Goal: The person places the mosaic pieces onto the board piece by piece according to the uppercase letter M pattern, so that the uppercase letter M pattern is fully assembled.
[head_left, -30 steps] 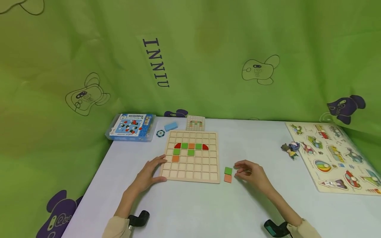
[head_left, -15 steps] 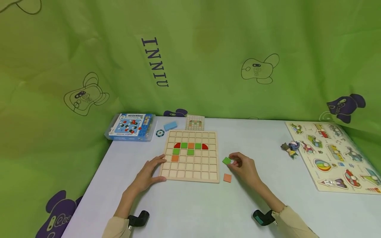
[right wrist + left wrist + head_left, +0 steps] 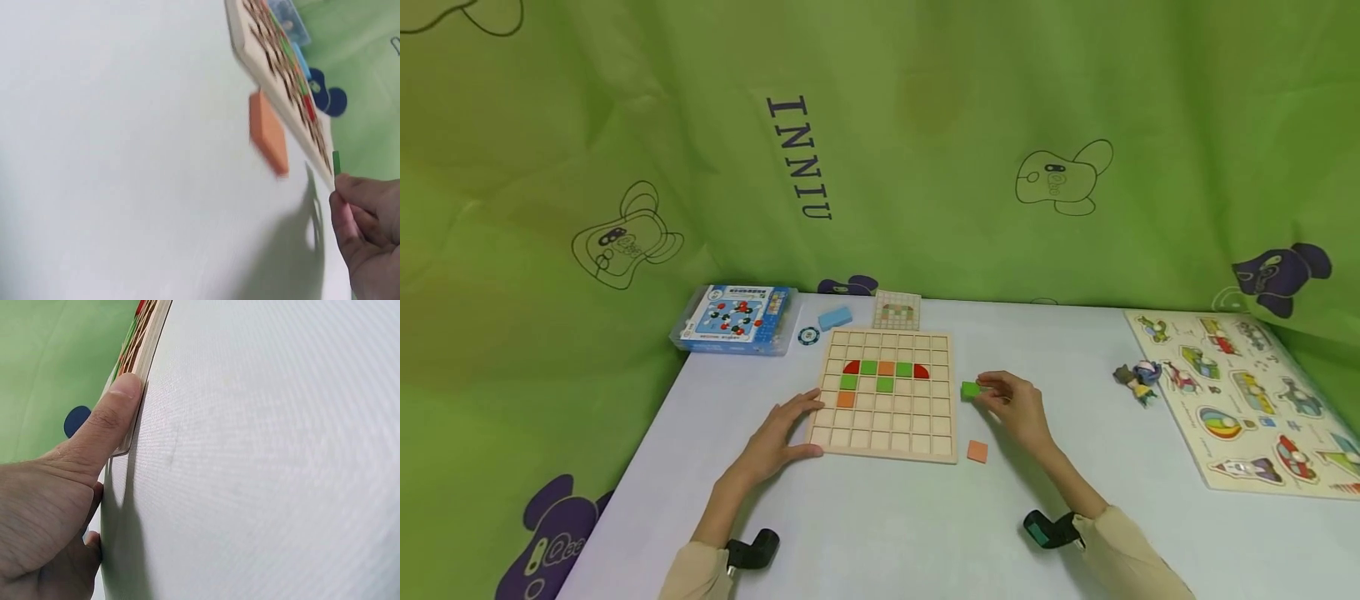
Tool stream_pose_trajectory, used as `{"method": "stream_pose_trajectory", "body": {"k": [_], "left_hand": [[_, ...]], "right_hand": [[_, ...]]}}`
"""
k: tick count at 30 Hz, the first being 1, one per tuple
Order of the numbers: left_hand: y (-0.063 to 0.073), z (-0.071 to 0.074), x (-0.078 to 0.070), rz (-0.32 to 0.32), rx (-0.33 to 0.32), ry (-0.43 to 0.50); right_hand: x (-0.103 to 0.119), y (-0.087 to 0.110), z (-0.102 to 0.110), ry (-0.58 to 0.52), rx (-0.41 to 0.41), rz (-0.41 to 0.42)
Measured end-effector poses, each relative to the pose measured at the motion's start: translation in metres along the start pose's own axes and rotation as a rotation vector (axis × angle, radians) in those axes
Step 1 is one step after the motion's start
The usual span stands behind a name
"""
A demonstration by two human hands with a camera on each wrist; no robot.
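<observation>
A wooden grid board [image 3: 891, 425] lies on the table, holding red, green and orange pieces in its upper-left and middle cells. My left hand [image 3: 775, 442] touches the board's left side and near-left corner. Its thumb [image 3: 109, 422] lies straight along the board's edge in the left wrist view. Just off the board's right side, my right hand [image 3: 1015, 408] pinches a green square tile [image 3: 970, 390] between thumb and fingers. The tile shows edge-on above the fingertips in the right wrist view. An orange square tile [image 3: 977, 452] lies on the table, right of the board's near-right corner.
A small pattern card [image 3: 897, 311] lies behind the board. A blue block [image 3: 835, 318], a round chip [image 3: 808, 336] and a boxed set [image 3: 733, 321] are at the back left. Small figurines [image 3: 1138, 379] and a picture puzzle board [image 3: 1247, 400] lie to the right.
My right hand has picked up the green tile from beside the orange one and moved it away from me, along the board's right side. My left hand has stayed at the board.
</observation>
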State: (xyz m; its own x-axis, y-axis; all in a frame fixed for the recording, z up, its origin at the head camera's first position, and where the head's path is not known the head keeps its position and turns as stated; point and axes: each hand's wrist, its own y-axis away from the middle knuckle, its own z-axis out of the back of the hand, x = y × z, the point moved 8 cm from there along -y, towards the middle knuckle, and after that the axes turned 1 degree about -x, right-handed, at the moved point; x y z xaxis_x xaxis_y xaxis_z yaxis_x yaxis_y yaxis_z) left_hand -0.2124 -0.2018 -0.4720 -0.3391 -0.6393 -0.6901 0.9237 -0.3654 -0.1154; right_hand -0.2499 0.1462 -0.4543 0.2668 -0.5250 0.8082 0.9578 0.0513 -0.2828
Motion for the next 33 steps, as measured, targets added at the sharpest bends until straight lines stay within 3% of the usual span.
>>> {"method": "stream_pose_trajectory", "body": {"k": [12,18,24,28,33], "left_hand": [[-0.001,-0.003,-0.001,-0.006,0.002,-0.001],[-0.002,0.000,-0.001,0.001,-0.003,-0.005],[-0.001,0.002,0.000,0.015,-0.001,-0.004],[0.000,0.002,0.001,0.019,0.003,-0.007],[0.000,0.000,0.000,0.015,0.008,-0.001]], "right_hand": [[0.027,-0.017,-0.054,-0.051,0.033,-0.006],[0.035,-0.020,-0.059,-0.101,0.053,0.005],[0.029,-0.028,-0.054,-0.215,0.058,-0.048],[0.025,-0.035,-0.063,-0.307,0.122,-0.073],[0.023,-0.043,-0.074,-0.281,0.185,-0.092]]}}
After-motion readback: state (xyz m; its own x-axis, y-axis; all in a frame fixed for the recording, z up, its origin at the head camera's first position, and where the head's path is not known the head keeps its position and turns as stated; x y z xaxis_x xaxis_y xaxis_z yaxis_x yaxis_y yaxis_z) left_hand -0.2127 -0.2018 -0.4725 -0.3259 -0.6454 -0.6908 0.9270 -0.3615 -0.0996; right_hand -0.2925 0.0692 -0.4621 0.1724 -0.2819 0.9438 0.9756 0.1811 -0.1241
